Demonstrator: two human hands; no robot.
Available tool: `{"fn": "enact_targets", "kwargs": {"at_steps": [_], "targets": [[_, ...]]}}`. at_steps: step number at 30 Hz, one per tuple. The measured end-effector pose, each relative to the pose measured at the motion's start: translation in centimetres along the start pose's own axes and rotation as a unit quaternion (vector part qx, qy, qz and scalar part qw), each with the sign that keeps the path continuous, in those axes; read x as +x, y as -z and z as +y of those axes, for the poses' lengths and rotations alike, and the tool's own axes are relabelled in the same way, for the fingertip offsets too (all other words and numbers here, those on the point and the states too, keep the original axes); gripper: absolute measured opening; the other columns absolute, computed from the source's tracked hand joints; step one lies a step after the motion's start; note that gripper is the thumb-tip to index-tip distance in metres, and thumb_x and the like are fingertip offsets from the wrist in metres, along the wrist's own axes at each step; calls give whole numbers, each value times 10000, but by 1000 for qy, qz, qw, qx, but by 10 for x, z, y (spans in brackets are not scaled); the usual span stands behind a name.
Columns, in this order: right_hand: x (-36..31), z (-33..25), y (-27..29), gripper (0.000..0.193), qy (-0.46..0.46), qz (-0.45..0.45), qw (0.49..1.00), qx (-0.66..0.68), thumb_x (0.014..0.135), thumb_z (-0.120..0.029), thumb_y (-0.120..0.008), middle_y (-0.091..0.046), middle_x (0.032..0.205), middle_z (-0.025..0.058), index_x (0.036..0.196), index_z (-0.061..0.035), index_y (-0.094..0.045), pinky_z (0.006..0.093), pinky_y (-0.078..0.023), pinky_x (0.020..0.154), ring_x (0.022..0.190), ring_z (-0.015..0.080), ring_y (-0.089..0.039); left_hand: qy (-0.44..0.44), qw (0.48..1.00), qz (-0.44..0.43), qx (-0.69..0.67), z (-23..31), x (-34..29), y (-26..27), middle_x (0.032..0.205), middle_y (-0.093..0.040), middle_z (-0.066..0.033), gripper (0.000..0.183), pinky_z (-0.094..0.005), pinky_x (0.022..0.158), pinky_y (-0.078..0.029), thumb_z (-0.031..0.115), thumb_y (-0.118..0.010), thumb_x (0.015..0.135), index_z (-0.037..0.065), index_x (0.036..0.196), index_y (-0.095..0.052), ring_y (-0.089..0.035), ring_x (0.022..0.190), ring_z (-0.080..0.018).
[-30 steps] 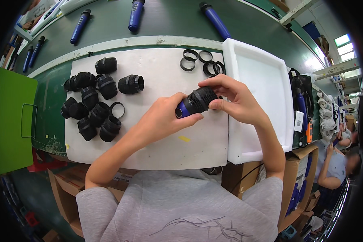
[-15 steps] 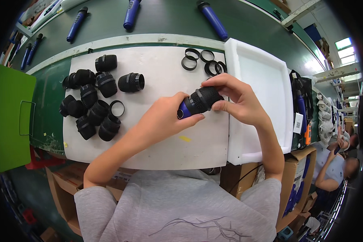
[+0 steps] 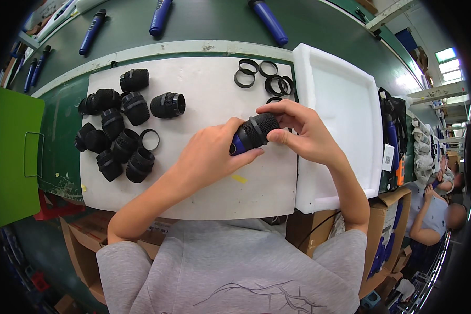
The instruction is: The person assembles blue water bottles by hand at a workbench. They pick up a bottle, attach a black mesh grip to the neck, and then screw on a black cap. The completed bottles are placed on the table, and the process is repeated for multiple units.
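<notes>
Above the middle of the white work mat, a microphone with a dark blue body (image 3: 238, 145) and a black mesh head (image 3: 255, 131) lies tilted in my hands. My left hand (image 3: 210, 147) wraps round the blue body, thumb and fingers on either side. From the right, my right hand (image 3: 307, 135) pinches the mesh head's far end between thumb and fingers. Most of the body is hidden inside my left hand. Several loose black mesh heads (image 3: 112, 124) lie in a cluster on the left, a single one (image 3: 167, 105) beside them.
Several black rings (image 3: 244, 79) lie at the mat's far right; another ring (image 3: 149, 139) touches the cluster. A white foam tray (image 3: 340, 131) borders the mat (image 3: 214, 204). Blue microphones (image 3: 268, 23) lie on the green surface beyond. A green bin (image 3: 13, 157) stands left; another person (image 3: 429, 209) sits right.
My right hand and the mesh head have shifted slightly left, while my left hand keeps its hold on the body. The microphones on the far green surface appear further left.
</notes>
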State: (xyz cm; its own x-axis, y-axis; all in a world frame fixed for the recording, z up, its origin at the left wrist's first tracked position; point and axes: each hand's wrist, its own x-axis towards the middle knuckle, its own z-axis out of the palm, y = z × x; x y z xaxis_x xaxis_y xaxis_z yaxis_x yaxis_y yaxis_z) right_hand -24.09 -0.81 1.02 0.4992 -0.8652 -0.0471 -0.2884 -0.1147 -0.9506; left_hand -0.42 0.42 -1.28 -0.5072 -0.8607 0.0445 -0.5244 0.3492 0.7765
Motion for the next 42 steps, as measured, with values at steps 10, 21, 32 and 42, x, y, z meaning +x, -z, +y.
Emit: {"fn": "enact_targets", "kwargs": {"at_steps": [10, 21, 32, 42], "targets": [[2, -1, -5, 307, -4, 34, 994, -99, 951, -229, -700, -674, 932, 102, 1149, 5, -685, 304, -520, 731, 790, 169, -634, 7, 998, 1, 57, -4, -2, -4, 864, -698, -190, 485, -416, 651, -545, 355, -827, 818, 0, 1068, -612, -704, 757, -358], [0, -14, 2, 394, 47, 31, 993, -108, 931, -217, -691, -677, 944, 56, 1278, -32, -662, 264, -462, 701, 775, 122, -579, -11, 1000, 23, 2, -4, -1, 2, 848, -701, -194, 466, -430, 668, -548, 341, -822, 820, 0, 1064, -619, -700, 760, -368], [3, -6, -1, 338, -39, 26, 985, -164, 967, -324, -677, -636, 738, 100, 996, 11, -707, 319, -451, 640, 679, 191, -583, -34, 997, 18, 63, -7, 0, 0, 830, -700, -195, 477, -433, 660, -544, 347, -813, 824, -9, 1076, -620, -695, 743, -363], [-1, -4, 5, 373, 70, 9, 982, -177, 984, -307, -649, -649, 938, 89, 1190, 3, -635, 309, -486, 731, 752, 181, -569, -43, 999, 9, 31, -7, 1, 3, 830, -698, -198, 483, -430, 678, -547, 349, -816, 822, -16, 1076, -629, -696, 751, -369]]}}
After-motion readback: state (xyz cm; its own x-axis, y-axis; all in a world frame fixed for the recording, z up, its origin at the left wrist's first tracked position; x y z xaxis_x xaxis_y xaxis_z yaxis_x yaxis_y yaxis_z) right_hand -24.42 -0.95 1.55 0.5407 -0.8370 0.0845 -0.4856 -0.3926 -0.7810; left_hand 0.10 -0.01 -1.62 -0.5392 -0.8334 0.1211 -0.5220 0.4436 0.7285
